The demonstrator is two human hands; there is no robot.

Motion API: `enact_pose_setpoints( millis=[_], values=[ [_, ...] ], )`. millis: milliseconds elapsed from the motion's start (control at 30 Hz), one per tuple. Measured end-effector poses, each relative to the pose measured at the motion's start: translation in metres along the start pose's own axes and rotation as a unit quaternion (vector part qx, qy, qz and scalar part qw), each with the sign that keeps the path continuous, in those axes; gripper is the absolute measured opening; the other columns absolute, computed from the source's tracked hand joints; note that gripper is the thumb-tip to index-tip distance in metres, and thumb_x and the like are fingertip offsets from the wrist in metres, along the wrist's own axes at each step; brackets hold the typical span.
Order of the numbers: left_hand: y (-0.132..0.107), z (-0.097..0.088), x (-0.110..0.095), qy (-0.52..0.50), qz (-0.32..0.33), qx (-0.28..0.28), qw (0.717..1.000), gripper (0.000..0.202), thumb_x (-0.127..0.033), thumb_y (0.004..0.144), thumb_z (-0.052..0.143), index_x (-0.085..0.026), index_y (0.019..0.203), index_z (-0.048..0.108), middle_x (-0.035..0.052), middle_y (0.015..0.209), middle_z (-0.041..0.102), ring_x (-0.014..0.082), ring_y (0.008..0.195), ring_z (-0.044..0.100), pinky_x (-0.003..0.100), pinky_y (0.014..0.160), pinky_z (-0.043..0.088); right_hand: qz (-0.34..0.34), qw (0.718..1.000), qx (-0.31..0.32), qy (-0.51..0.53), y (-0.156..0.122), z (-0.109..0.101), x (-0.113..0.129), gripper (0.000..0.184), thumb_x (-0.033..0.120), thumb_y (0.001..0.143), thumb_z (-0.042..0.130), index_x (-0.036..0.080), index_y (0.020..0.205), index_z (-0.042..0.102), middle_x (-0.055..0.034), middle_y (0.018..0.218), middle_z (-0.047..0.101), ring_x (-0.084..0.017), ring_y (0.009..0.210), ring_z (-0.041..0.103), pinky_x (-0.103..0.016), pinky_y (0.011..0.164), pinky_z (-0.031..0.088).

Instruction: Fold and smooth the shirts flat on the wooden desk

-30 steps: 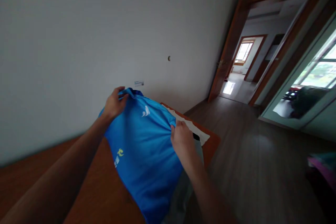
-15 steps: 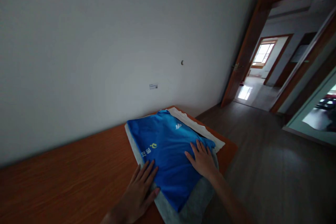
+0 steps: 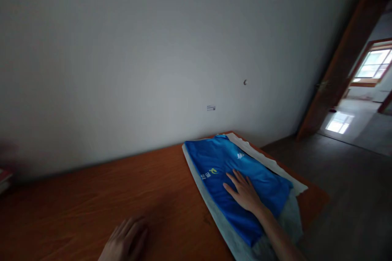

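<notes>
A folded blue shirt with yellow and white logos lies on top of a pile of folded clothes at the right end of a brown wooden table. Under it show a grey garment and a white one. My right hand rests flat on the blue shirt, fingers spread, holding nothing. My left hand lies blurred over the bare tabletop near the front edge, apart from the pile, fingers loosely apart and empty.
A plain grey wall runs right behind the table. An open wooden door and a doorway to a lit room are at the right. Dark wooden floor lies beyond the table's right end. Something reddish shows at the far left edge.
The blue shirt was held up in both hands, then laid on the pile and pressed flat. Now my left hand has drawn back onto the bare table; the view has swung left.
</notes>
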State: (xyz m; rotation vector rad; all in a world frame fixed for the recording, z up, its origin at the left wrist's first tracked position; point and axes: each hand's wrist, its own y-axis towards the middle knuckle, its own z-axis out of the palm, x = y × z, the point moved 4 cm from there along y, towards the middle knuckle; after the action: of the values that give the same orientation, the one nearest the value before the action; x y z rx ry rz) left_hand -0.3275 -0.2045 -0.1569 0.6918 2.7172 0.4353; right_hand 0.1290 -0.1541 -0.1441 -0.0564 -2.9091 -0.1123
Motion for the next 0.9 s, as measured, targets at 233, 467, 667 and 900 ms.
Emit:
enact_pose_setpoints(
  millis=[233,467,667,900],
  values=[
    [-0.023,-0.042,0.049,-0.088,-0.194,-0.043,0.976,0.036,-0.05,0.095,0.043,-0.026,0.103,0.069,0.0049,0.099,0.078,0.0205,0.088,0.075,0.03,0.08,0.059,0.008,1.0,-0.024,-0.015,0.011,0.0,0.059,0.048,0.03,0.096,0.048,0.012,0.139,0.059,-0.0246,0.154,0.045,-0.04,0.145,0.04,-0.057,0.113,0.034],
    [-0.024,-0.038,0.04,-0.123,-0.261,0.014,0.957,0.035,-0.048,0.098,0.037,-0.025,0.088,0.062,0.0015,0.077,0.072,0.0178,0.069,0.069,0.027,0.066,0.047,-0.17,0.975,-0.069,0.124,-0.007,0.048,0.215,0.04,0.042,0.105,0.04,0.02,0.083,0.065,-0.0071,0.079,0.072,-0.019,0.074,0.07,-0.026,0.067,0.043],
    [-0.027,-0.034,0.04,-0.112,-0.262,0.019,0.958,0.04,-0.05,0.099,0.034,-0.024,0.084,0.061,0.0029,0.079,0.072,0.0188,0.073,0.069,0.028,0.069,0.046,-0.183,0.967,-0.053,0.166,-0.009,0.077,0.232,0.053,0.049,0.107,0.031,0.021,0.072,0.058,-0.0048,0.068,0.069,-0.017,0.064,0.066,-0.026,0.059,0.033],
    [-0.025,-0.029,0.041,-0.121,-0.236,0.028,0.964,0.038,-0.049,0.098,0.041,-0.025,0.085,0.067,0.0032,0.089,0.076,0.0192,0.081,0.071,0.028,0.075,0.05,-0.217,0.956,-0.02,0.198,-0.01,0.071,0.225,0.054,0.053,0.106,0.032,0.021,0.069,0.055,-0.0017,0.067,0.066,-0.015,0.063,0.062,-0.026,0.062,0.033]
  ],
)
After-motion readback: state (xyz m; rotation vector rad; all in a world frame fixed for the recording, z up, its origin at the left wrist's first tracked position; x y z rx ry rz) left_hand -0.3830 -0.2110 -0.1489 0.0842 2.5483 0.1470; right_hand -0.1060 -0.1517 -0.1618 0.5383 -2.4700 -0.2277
